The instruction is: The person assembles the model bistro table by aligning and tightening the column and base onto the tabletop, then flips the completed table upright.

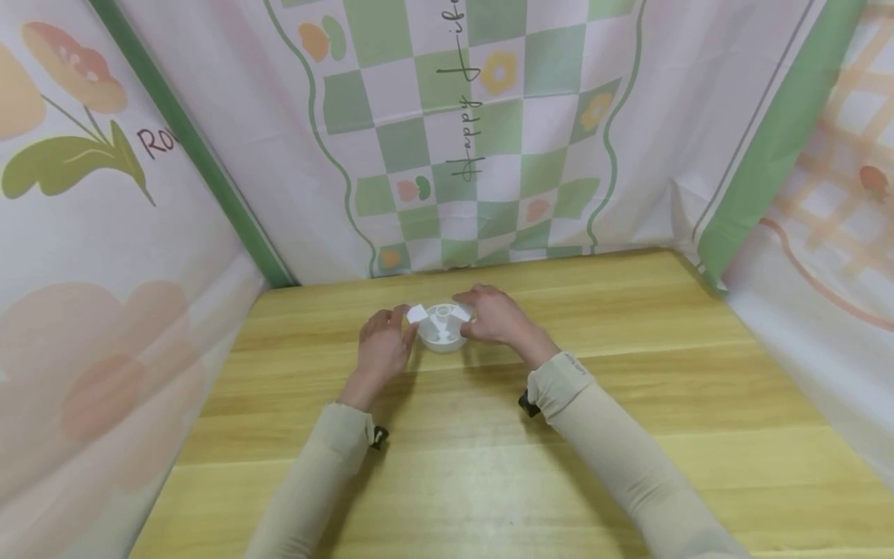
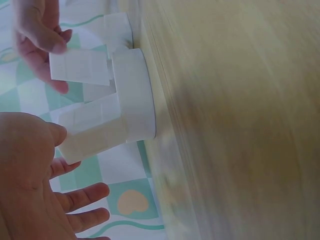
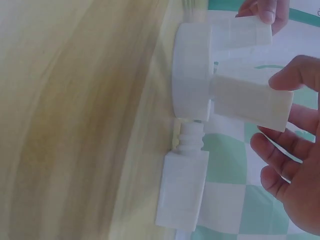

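A round white base [image 1: 441, 346] with a recessed inside lies on the table between the hands. My left hand [image 1: 382, 341] pinches the outer end of a white rectangular block [image 2: 92, 127] between thumb and finger, its other fingers spread. That block leans outward from the base, its lower end at the base's inside. My right hand [image 1: 494, 314] holds a second white rectangular block [image 3: 252, 100], thumb on one side and fingers on the other. Its lower end also meets the base, at the right side.
A third white block [image 3: 182, 187] with a ridged, screw-like end lies on the table beside the base in the right wrist view. The wooden table [image 1: 454, 466] meets a checkered curtain [image 1: 475, 155] at its far edge, close behind the base. Printed curtains hang on both sides.
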Available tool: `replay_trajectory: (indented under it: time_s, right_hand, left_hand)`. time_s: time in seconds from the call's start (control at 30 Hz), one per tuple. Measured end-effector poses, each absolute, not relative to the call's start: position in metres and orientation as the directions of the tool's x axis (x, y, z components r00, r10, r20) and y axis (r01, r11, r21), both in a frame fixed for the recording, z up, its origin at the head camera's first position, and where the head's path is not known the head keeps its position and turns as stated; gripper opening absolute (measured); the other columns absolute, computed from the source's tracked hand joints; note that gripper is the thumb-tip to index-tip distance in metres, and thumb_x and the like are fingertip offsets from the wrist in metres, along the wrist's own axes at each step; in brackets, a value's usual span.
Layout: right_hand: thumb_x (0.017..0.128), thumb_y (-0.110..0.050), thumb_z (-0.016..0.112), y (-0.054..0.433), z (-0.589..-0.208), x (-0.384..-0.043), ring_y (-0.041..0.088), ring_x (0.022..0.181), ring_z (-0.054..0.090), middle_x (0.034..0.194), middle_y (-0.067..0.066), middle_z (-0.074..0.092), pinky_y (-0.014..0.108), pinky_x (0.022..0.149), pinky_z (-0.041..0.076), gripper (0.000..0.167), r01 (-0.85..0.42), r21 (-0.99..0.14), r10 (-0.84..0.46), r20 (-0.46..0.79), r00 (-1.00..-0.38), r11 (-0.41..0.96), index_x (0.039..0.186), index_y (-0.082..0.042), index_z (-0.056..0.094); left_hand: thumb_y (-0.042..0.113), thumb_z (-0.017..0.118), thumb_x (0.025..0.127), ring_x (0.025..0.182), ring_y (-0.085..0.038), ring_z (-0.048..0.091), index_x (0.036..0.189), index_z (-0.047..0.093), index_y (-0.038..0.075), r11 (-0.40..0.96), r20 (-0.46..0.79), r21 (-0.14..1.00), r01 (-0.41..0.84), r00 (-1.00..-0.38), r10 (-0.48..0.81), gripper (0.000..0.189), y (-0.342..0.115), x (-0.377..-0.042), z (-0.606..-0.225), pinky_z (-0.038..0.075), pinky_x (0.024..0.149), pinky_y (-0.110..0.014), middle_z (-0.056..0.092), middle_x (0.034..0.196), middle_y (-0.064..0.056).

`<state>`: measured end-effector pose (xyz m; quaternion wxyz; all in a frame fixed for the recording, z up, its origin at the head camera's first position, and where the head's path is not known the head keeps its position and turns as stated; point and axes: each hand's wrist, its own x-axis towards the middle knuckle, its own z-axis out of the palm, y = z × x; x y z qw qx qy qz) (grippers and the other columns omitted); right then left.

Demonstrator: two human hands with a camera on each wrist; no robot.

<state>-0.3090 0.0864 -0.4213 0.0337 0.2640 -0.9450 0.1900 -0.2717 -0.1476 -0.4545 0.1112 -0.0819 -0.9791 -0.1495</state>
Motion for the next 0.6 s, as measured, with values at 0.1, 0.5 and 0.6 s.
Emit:
replay_trajectory:
  time_s: [0.1, 0.5, 0.6]
  right_hand:
    - [0.077, -0.027, 0.071, 0.086, -0.421, -0.31, 0.034, 0.116, 0.061, 0.126, 0.017, 0.065, 0.048, 0.102, 0.05, 0.064, -0.524, -0.327, -0.495, 0.171, -0.852, 0.787, 0.136, -0.008, 0.061]
    - [0.085, -0.03, 0.071, 0.077, -0.421, -0.31, 0.036, 0.125, 0.058, 0.133, 0.017, 0.063, 0.049, 0.107, 0.047, 0.054, -0.487, -0.341, -0.466, 0.147, -0.873, 0.804, 0.135, -0.011, 0.062]
    - [0.089, -0.036, 0.068, 0.075, -0.421, -0.309, 0.035, 0.122, 0.06, 0.132, 0.017, 0.064, 0.049, 0.106, 0.048, 0.055, -0.518, -0.297, -0.488, 0.173, -0.855, 0.802, 0.139, -0.015, 0.059]
  left_hand:
    - [0.042, 0.046, 0.105, 0.122, -0.035, 0.055, 0.143, 0.045, 0.017, 0.94, 0.244, 0.277, 0.197, -0.961, 0.129, 0.046, -0.148, -0.272, -0.456, 0.044, 0.107, -0.052, 0.059, 0.127, -0.019]
    - [0.043, 0.045, 0.105, 0.122, -0.035, 0.055, 0.145, 0.044, 0.017, 0.941, 0.234, 0.281, 0.189, -0.964, 0.123, 0.047, -0.148, -0.271, -0.454, 0.043, 0.108, -0.052, 0.059, 0.128, -0.019]
    - [0.042, 0.047, 0.104, 0.12, -0.035, 0.056, 0.144, 0.045, 0.016, 0.941, 0.257, 0.274, 0.201, -0.958, 0.13, 0.047, -0.147, -0.271, -0.454, 0.045, 0.106, -0.051, 0.061, 0.125, -0.02]
